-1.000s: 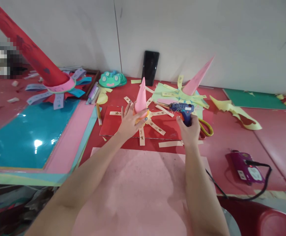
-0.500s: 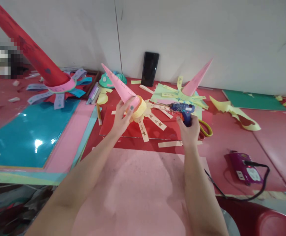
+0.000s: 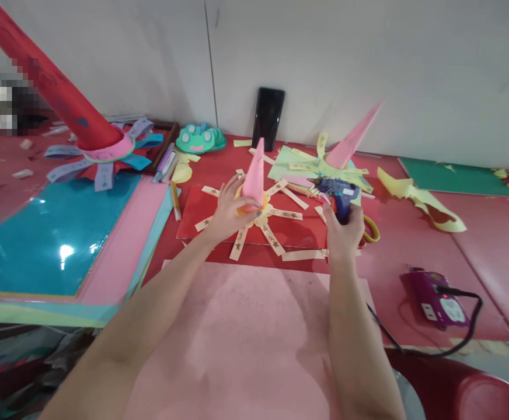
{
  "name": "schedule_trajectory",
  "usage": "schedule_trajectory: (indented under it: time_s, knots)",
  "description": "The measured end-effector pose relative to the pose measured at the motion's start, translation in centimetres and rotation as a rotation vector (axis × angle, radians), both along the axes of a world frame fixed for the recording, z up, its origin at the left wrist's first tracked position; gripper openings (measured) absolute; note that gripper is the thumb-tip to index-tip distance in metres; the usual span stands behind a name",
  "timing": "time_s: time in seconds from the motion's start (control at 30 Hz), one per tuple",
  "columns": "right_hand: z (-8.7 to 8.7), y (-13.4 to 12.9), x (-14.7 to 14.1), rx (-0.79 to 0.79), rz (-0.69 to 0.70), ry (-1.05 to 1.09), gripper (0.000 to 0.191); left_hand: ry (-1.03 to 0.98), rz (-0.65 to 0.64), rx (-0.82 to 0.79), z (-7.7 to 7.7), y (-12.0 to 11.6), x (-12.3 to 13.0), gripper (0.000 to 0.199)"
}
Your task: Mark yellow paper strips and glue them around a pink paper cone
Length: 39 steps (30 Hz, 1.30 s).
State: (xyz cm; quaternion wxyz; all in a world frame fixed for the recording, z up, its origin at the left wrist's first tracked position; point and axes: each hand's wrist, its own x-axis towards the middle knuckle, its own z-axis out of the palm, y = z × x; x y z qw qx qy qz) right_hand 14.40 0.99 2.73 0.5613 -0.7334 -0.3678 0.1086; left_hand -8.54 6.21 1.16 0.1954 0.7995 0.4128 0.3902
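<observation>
My left hand point(image 3: 232, 211) is closed round the base of a small pink paper cone point(image 3: 254, 178), which points upward. Around the cone's yellow base, cream paper strips point(image 3: 273, 239) with brown letters and stars spread out over a red sheet point(image 3: 191, 213). My right hand point(image 3: 344, 230) grips a blue glue gun point(image 3: 343, 192), its nozzle pointing left, apart from the cone. Just behind the glue gun lies a second pink cone point(image 3: 355, 137) on a green base with yellow strips. Yellow-handled scissors point(image 3: 372, 229) lie partly hidden beside my right hand.
A black phone point(image 3: 268, 118) leans on the wall. Left are a tall red cone point(image 3: 70, 99), green frog cutouts point(image 3: 197, 139) and a teal sheet point(image 3: 53, 239). At right lie a yellow paper scrap point(image 3: 425, 201), a green board point(image 3: 453, 177) and a purple power adapter point(image 3: 438, 300) with a black cable.
The held pink cone has gone from tilted left to upright, and its strips now lie spread on the red sheet. My right hand and the glue gun have shifted slightly right.
</observation>
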Motion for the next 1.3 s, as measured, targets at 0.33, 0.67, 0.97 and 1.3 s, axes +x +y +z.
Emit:
schedule_trajectory:
  time_s: [0.33,0.67,0.97,1.3]
  knots:
    - [0.1,0.0,-0.2,-0.111,0.029,-0.068,0.039,-0.054,0.3,-0.007,-1.2,1.2,0.2,0.066]
    - [-0.8,0.0,0.1,-0.131,0.091,-0.089,0.044,0.035,0.151,-0.051,-1.3,1.0,0.8,0.058]
    - [-0.4,-0.5,-0.2,-0.267,0.177,-0.222,0.044,-0.024,0.304,0.185,-0.1,0.3,-0.4,0.025]
    - [-0.1,-1.2,-1.0,-0.469,0.386,-0.475,0.04,0.389,-0.006,0.245,0.3,0.5,-1.6,0.027]
